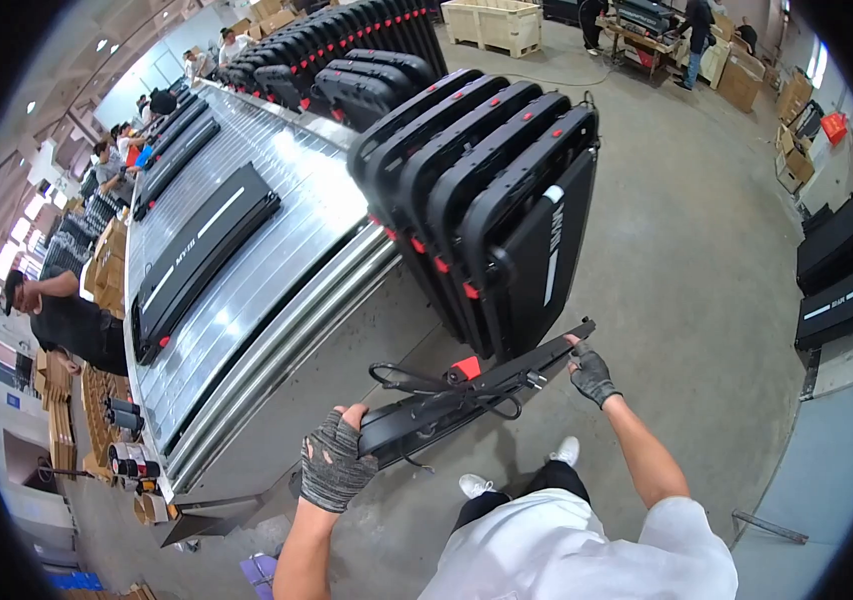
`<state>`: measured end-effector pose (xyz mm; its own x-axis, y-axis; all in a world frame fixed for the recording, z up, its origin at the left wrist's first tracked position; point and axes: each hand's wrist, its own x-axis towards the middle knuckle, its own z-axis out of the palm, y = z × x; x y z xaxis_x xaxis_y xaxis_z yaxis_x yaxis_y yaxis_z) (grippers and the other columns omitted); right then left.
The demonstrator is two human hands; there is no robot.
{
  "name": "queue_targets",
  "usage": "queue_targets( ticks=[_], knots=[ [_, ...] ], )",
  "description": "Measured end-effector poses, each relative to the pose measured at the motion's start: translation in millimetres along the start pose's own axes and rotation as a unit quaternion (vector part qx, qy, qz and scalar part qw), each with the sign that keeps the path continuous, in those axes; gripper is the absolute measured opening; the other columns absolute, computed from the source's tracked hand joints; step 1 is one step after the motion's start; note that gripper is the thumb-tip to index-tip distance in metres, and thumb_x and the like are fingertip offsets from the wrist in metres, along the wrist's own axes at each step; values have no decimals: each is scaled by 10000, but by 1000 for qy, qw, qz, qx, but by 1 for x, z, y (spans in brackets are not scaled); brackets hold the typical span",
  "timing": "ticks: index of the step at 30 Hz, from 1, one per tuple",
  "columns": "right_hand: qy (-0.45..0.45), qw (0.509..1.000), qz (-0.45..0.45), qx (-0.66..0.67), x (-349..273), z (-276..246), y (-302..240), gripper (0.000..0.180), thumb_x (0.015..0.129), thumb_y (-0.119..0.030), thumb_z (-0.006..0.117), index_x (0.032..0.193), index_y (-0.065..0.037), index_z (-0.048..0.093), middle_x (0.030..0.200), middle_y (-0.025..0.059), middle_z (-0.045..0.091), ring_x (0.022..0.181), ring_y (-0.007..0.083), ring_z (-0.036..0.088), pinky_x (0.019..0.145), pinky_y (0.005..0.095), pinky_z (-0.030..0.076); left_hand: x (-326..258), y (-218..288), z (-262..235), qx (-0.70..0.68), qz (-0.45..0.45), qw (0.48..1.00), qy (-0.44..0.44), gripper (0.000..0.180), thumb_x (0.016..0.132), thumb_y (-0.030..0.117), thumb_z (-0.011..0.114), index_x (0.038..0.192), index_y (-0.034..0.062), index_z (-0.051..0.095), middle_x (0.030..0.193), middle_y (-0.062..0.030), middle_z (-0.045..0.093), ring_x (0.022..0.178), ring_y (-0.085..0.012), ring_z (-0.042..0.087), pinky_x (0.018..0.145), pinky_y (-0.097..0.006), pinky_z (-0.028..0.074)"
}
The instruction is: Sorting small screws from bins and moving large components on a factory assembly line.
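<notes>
A black treadmill [402, 428] stands on its edge in front of me, spanned between my two hands. My left hand [337, 463], in a grey fingerless glove, is closed round its left end. At the far right end my gloved right hand [593, 375] grips its corner. A black power cord [492, 402] with a plug lies looped over the treadmill's upturned end face, beside a red part [466, 369]. Right behind it, a row of upright black treadmills [557, 245] with red fittings leans together; the nearest shows its belt side with a white stripe.
A metal conveyor table [317, 195] on the left carries another treadmill [209, 250] lying flat. A person in black [77, 320] stands beyond it. More treadmills [837, 310] lean along the right wall. A wooden crate [493, 26] and cardboard boxes [740, 80] stand farther back.
</notes>
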<state>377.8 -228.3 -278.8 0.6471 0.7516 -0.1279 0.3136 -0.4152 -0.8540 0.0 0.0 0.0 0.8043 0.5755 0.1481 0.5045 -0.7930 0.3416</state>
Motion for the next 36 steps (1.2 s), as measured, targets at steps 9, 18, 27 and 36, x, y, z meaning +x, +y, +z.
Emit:
queue_targets(
  ticks=[9, 18, 27, 36],
  knots=[
    [-202, 913, -135, -328, 57, 124, 15, 619, 689, -98, 587, 1293, -93, 452, 1276, 160, 513, 1222, 343, 442, 1027, 442, 370, -88, -149, 3, 95, -46, 994, -27, 380, 627, 88, 622, 1004, 75, 572, 915, -135, 624, 806, -308, 627, 664, -421, 501],
    [-304, 797, -133, -505, 78, 202, 31, 293, 692, -238, 621, 917, -50, 641, 1029, 199, 621, 986, 377, 589, 881, 457, 477, -174, -245, 11, 132, -127, 982, -55, 315, 679, 80, 568, 986, 56, 635, 965, -144, 623, 889, -303, 607, 766, -426, 487],
    [-404, 769, -76, -489, 42, 277, 4, 345, 824, -183, 467, 1116, -81, 620, 1131, 221, 610, 1078, 373, 565, 911, 431, 465, -259, -451, 90, 156, -110, 982, 0, 326, 735, 182, 560, 1039, 98, 644, 992, -129, 636, 900, -308, 609, 752, -431, 496],
    [-475, 685, -200, -516, 17, 432, -282, 347, 624, -324, 616, 836, -59, 687, 835, 197, 669, 825, 356, 654, 744, 464, 517, -380, -594, -37, 172, -296, 936, -79, 314, 780, 235, 554, 1045, 70, 592, 957, -143, 626, 910, -292, 610, 725, -406, 497]
  ],
)
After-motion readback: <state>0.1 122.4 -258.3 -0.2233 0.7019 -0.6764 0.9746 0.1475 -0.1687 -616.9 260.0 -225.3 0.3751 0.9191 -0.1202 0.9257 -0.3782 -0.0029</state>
